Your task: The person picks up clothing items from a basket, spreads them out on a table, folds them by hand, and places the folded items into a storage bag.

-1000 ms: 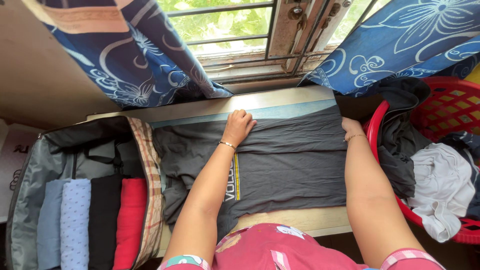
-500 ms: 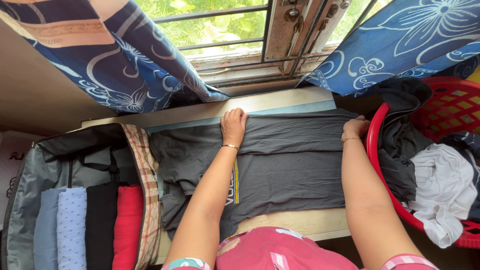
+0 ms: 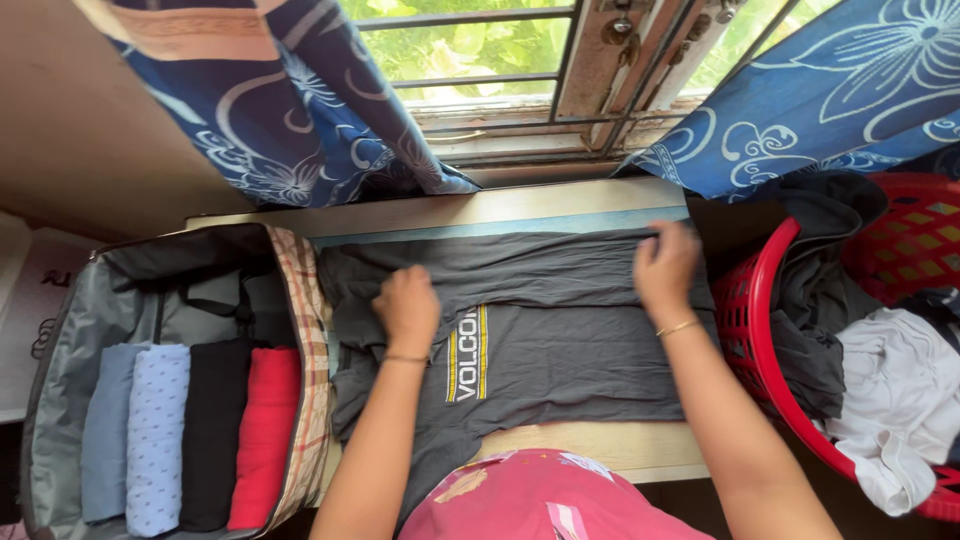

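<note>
Head view, looking straight down. Dark grey T-shirt (image 3: 560,340) spread flat across the middle of a pale wooden tabletop (image 3: 600,448), its far long edge folded over toward the centre, a printed panel with yellow stripes facing up near the middle. Left hand (image 3: 407,308) resting knuckles-up on the shirt left of that panel, fingers curled under, seemingly bunching a bit of cloth, though the grip itself hidden beneath the hand. Right hand (image 3: 664,265) at the shirt's far right edge, fingers closed down on the folded strip of fabric. Thin gold bangle on each wrist.

To the left, touching the tabletop's end, an open grey suitcase (image 3: 70,350) with a checked lining edge; inside, four rolled garments side by side: light blue, dotted blue, black (image 3: 212,432) and red (image 3: 265,432). To the right, a red plastic laundry basket (image 3: 760,330) holding dark clothing and a crumpled white garment (image 3: 900,400), some dark cloth draped over its rim. At the far side, a barred window (image 3: 500,60) with greenery beyond, framed by blue floral curtains (image 3: 290,110). At the near edge, the pink top of the person.
</note>
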